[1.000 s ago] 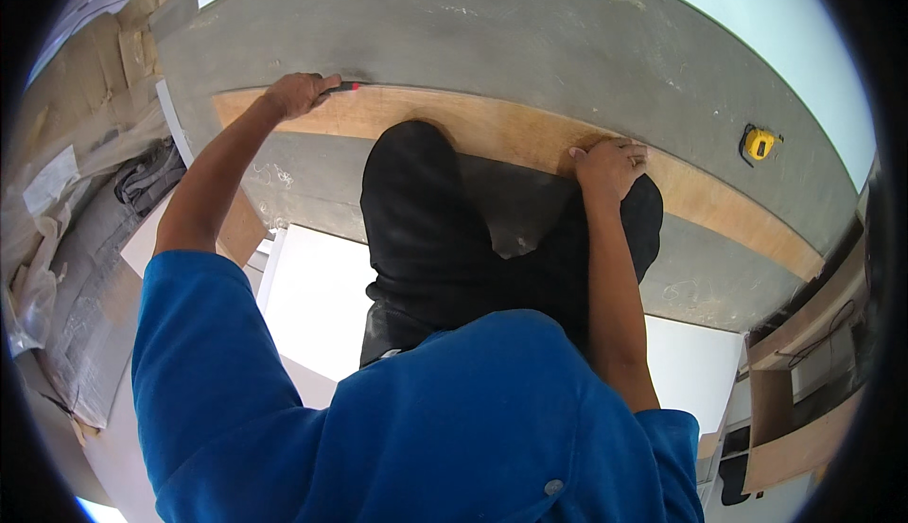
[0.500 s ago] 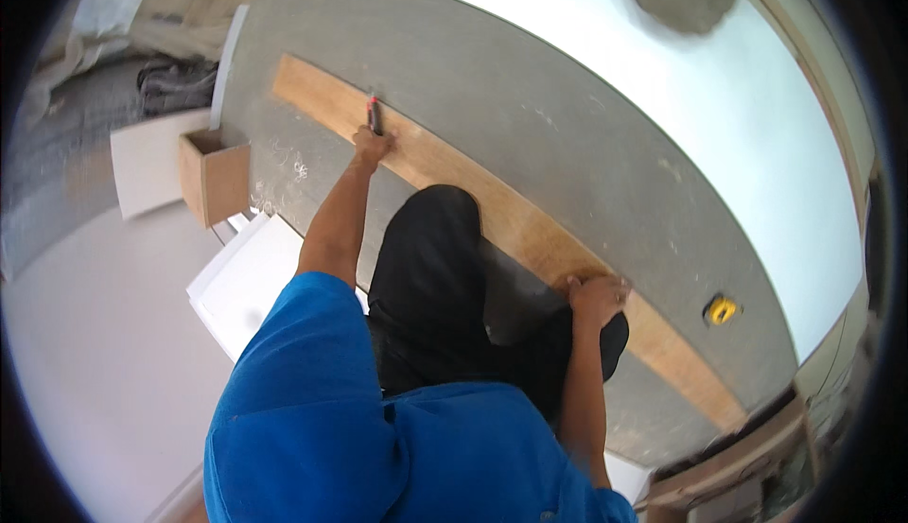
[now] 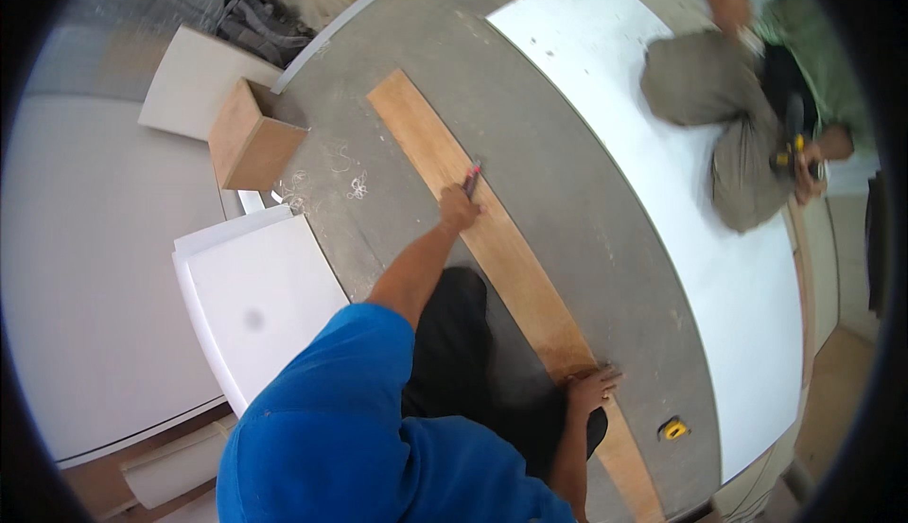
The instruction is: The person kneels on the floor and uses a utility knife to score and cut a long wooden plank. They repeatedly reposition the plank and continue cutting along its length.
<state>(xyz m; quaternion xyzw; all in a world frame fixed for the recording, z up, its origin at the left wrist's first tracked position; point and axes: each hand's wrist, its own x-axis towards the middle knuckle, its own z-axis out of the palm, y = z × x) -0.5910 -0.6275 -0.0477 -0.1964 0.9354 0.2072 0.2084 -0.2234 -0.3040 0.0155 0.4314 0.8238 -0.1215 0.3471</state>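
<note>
My left hand [image 3: 460, 206] is closed round a red-and-black cutter or marker [image 3: 472, 177], held on the long light-brown wooden plank [image 3: 511, 263] near its far half. The plank lies diagonally on a grey board [image 3: 577, 192]. My right hand [image 3: 591, 391] rests on the nearer part of the plank, fingers apart and lying over it, beside my dark-trousered knee. A yellow tape measure [image 3: 673, 428] lies on the grey board, right of that hand.
Another person [image 3: 709, 88] sits on a white panel [image 3: 738, 353] at the right, one hand on a black-and-yellow tool [image 3: 791, 159]. At left are an open wooden box [image 3: 260, 154], white boards [image 3: 255, 296], a dark backpack [image 3: 255, 17] and a pale panel [image 3: 104, 287].
My view has turned, so the plank now runs more steeply. The co-worker has come into view at the right. My left hand still holds the tool, its tip now pointing away from me.
</note>
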